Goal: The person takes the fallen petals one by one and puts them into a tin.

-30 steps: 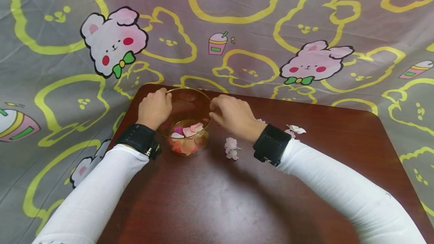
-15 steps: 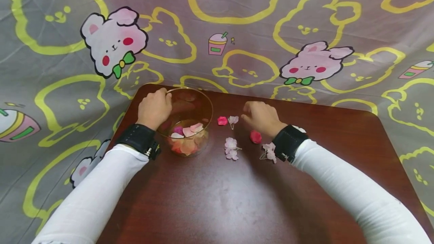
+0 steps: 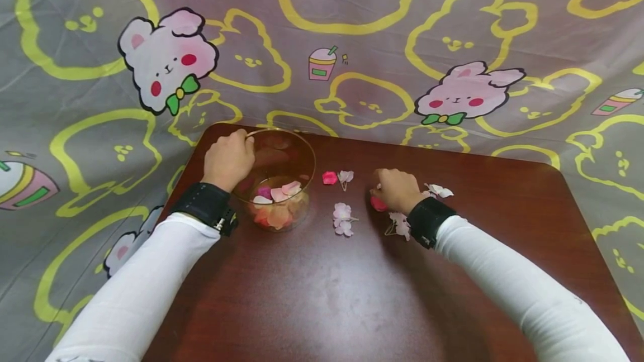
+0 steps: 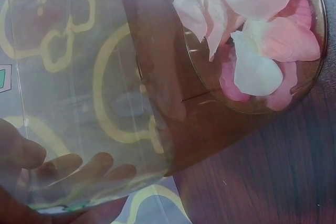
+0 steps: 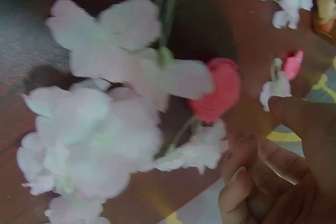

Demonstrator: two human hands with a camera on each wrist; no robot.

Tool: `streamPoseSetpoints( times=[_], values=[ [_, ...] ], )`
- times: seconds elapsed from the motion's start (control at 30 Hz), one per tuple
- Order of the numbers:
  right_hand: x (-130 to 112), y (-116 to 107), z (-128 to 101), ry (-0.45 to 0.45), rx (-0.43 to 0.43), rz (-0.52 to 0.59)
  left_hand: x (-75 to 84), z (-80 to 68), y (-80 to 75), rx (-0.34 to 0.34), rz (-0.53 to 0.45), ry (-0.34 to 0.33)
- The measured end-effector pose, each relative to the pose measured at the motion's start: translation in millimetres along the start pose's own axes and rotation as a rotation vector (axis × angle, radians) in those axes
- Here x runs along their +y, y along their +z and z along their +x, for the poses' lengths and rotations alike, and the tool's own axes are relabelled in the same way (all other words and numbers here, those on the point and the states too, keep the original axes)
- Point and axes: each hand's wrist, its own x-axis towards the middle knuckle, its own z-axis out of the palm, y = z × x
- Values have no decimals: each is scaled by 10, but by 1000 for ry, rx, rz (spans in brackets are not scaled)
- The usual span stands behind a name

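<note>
My left hand (image 3: 228,158) grips the rim of a clear, amber-tinted glass bowl (image 3: 315,162) at the table's back left; its fingers (image 4: 94,169) show through the glass in the left wrist view. Pink, white and orange petals (image 4: 257,72) lie in the bowl. To the right, my right hand (image 3: 401,190) is low over the table at a red petal (image 3: 378,204). In the right wrist view its fingers (image 5: 239,182) are bent beside a small pale blossom (image 5: 202,148), thumb apart from them. Whether they touch the blossom is unclear.
Between the hands lie a bright pink petal (image 3: 329,178), a pale stemmed blossom (image 3: 346,176) and a paired pale blossom (image 3: 343,219). More pale blossoms (image 3: 401,224) lie by the right wrist, with a white one (image 3: 439,190) behind it. A patterned cloth (image 3: 362,66) hangs behind the table.
My right hand has left the bowl's right side, moved right and come down to the red petal and pale blossom. The left hand and the bowl have stayed put.
</note>
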Motion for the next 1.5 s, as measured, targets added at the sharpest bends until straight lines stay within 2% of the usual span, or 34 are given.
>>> streamPoseSetpoints(
  times=[0.23, 0.43, 0.77, 0.93, 1.1, 1.5],
  values=[
    [79, 193, -9, -12, -53, -51, -15, 6, 3, -2, 5, -1],
    [68, 292, -43, -51, -10, -71, -9, 10, 2, 0, 0, 4],
    [83, 325, -57, -57, 20, -82, 6, 9, -1, -14, -1, -1],
    [81, 260, -66, -69, 66, -70, 11, 7, -6, -18, -1, -2],
    [31, 119, -54, -68, 68, -38, 9, 4, -11, -23, 2, -5],
    [-212, -232, -57, -111, 88, 160, -5, 8, 6, -20, 0, -6]
  ],
)
